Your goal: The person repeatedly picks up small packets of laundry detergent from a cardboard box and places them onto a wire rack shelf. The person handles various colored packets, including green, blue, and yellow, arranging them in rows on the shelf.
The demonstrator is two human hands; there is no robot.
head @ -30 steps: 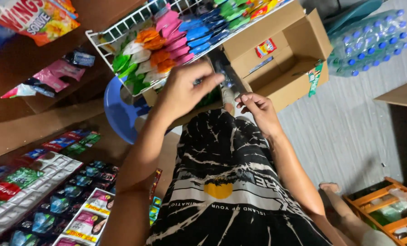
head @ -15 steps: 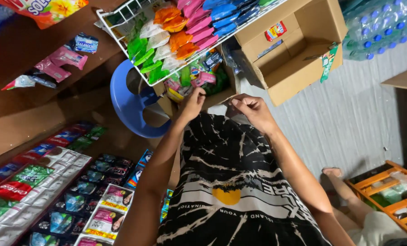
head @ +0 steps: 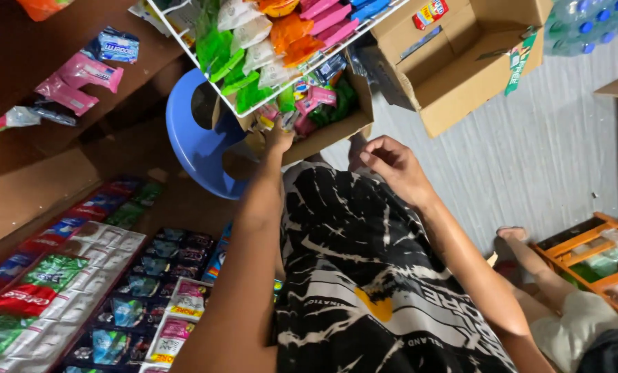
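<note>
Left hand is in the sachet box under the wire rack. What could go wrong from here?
1. The left hand reaches into the cardboard box of sachets right under the white wire rack; lifting it may knock the rack's hanging packets loose.
2. The box seems to rest partly on the blue plastic stool; a tug might tip it.
3. The right hand hovers free and does not steady the box.

There was a single view, from a camera worn on the person's head. It looked steeply down along the person's own patterned shirt [head: 364, 276] and both forearms, close enough that they filled the lower middle. It faced forward toward a white wire rack [head: 253, 41] of sachets at the top edge, with grey floor [head: 544, 152] to the right and hanging packet strips [head: 67, 276] lower left.
</note>
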